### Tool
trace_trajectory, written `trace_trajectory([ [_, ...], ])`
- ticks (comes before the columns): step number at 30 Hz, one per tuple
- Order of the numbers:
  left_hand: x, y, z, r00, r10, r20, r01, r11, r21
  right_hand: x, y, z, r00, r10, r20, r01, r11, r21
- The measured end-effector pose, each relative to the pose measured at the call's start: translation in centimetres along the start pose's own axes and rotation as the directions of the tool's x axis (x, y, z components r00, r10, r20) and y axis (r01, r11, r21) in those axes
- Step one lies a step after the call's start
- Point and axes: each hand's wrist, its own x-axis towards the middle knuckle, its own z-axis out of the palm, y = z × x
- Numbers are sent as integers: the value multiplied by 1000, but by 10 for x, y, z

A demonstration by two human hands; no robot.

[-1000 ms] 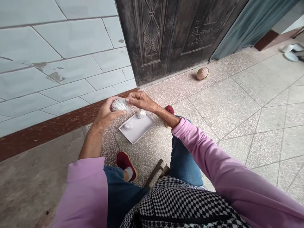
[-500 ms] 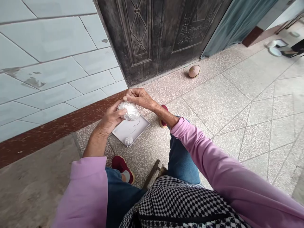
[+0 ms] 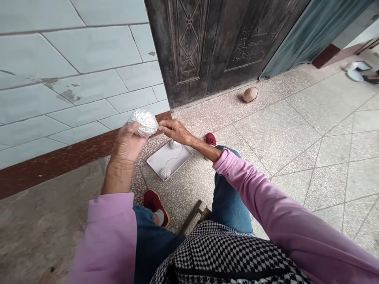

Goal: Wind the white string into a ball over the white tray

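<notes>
My left hand (image 3: 126, 144) grips a large white ball of yarn (image 3: 145, 121), held up near the tiled wall with the thumb over its near side. At the ball's right edge, my right hand (image 3: 177, 131) is closed in a pinch; what lies between its fingertips is too small to make out. Below the hands, a shallow white box lid (image 3: 156, 159) rests on the floor. It contains one small white yarn ball (image 3: 165, 173) at its near corner and another small yarn ball (image 3: 174, 144) at its far side, partly covered by my right hand. A thin strand (image 3: 175, 158) runs across the lid.
Dark carved doors (image 3: 213, 51) and a white tiled wall (image 3: 97, 90) stand ahead. A round pinkish object (image 3: 250, 94) sits on the floor by the doors. My red shoes (image 3: 155, 205) flank the lid. Part of a wooden stool (image 3: 191, 217) shows between my legs.
My left hand has lifted the yarn ball left and turned it, and the right hand has moved to its right edge. The second small ball in the lid now shows. The view has shifted.
</notes>
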Motion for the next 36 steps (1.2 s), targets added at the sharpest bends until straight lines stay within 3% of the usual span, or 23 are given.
trace_trajectory([
  [4,5,4,-16,998,47,-45,-42,992,115,-7,-17,16,992,4,124,-12,998,64],
  [8,11,5,-31,979,130,-157,-42,882,469,-12,-21,20,975,9,223,-52,982,183],
  [10,11,6,-31,978,128,-162,2,778,628,-11,-22,14,981,43,189,-93,961,260],
  [12,7,9,-27,991,38,-129,61,727,684,-9,-24,3,992,85,92,-110,941,321],
  [16,-6,12,-9,980,-199,-8,158,751,641,-3,-23,-19,987,131,-92,-88,924,373],
  [20,-11,5,5,927,-359,104,238,781,577,-5,-14,-31,989,62,-136,-12,940,341],
  [25,-5,-12,12,933,-308,184,251,927,277,-10,-4,-34,989,57,-134,-14,953,302],
  [29,-4,-16,18,955,-227,189,212,972,96,-7,-1,-31,980,69,-186,-28,976,217],
  [36,-6,-8,20,974,-193,121,189,981,44,-2,-1,-26,974,64,-219,-50,996,71],
])
